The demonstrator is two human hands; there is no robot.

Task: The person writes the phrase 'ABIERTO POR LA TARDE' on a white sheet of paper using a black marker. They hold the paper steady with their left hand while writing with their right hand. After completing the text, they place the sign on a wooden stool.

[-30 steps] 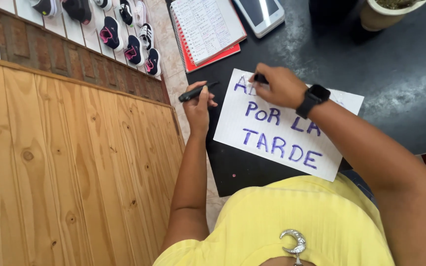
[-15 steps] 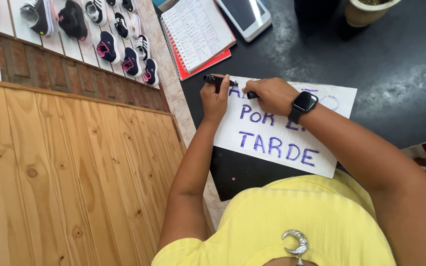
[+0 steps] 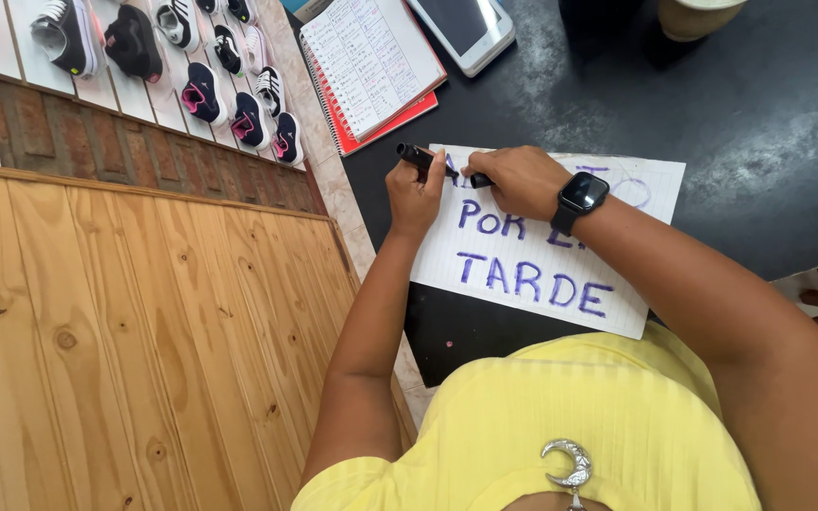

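Marker: a black marker (image 3: pixel 420 157) lies level across the far left corner of the paper, gripped by the left hand (image 3: pixel 416 194), whose fingers are curled tight round its barrel so it cannot turn.
Right hand: the right hand (image 3: pixel 515 180) meets the marker's right end, fingertips pinching a small dark piece there; it looks like the cap, held end-on to the barrel, though I cannot tell whether it is on or off.
Paper: a white lined sheet (image 3: pixel 560 246) with purple hand lettering lies flat on the dark table (image 3: pixel 759 114), turned a little so it sits square to the person's arms; both wrists rest over its far edge, which keeps it from sliding.
Watch: a black wristwatch (image 3: pixel 581 194) sits on the right wrist, covering part of the lettering.
Notebook: a red spiral notebook (image 3: pixel 371 66) lies open just beyond the sheet on the left, within reach, and a white tablet (image 3: pixel 461 28) lies to its right.
Far right: a pale cup (image 3: pixel 698 14) stands well apart from the paper.
Left side: small shoes (image 3: pixel 229 95) are lined up on a white shelf (image 3: pixel 21 66) above a brick and wood-panel wall (image 3: pixel 97 331), out of the working area.
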